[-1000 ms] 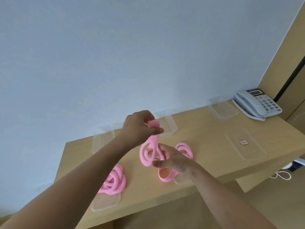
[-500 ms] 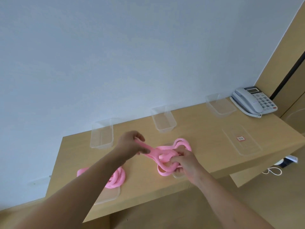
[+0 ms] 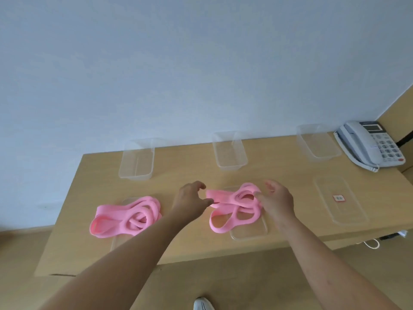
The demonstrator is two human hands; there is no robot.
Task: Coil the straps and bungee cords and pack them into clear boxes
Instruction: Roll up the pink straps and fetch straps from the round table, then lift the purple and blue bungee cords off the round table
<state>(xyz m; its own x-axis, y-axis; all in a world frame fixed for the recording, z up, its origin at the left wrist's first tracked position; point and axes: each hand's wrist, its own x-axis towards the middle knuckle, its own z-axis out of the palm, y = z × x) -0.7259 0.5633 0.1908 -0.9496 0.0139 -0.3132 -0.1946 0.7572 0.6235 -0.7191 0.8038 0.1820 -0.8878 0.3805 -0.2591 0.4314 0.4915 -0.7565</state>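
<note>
Near the middle of the counter's [image 3: 183, 166] front edge, a flat pink strap [image 3: 234, 205] lies in a loose, untidy coil of wide overlapping loops on a clear lid [image 3: 250, 231]. One flat end pokes out to the left. The left grip [image 3: 192, 201] sits just beside that end, released: its thumb tip is at the strap and its forefinger is lifted clear. The right grip [image 3: 278, 202] is released too, with relaxed fingers spread at the coil's right side.

Towards the front left corner, a second pink strap [image 3: 127, 215] lies bundled on another lid [image 3: 116, 241]. Three clear boxes stand along the back edge: the left box [image 3: 136, 161], the middle box [image 3: 229, 152] and the right box [image 3: 317, 143]. A labelled lid [image 3: 339, 204] lies at the right, and a telephone [image 3: 371, 145] sits in the back right corner.
</note>
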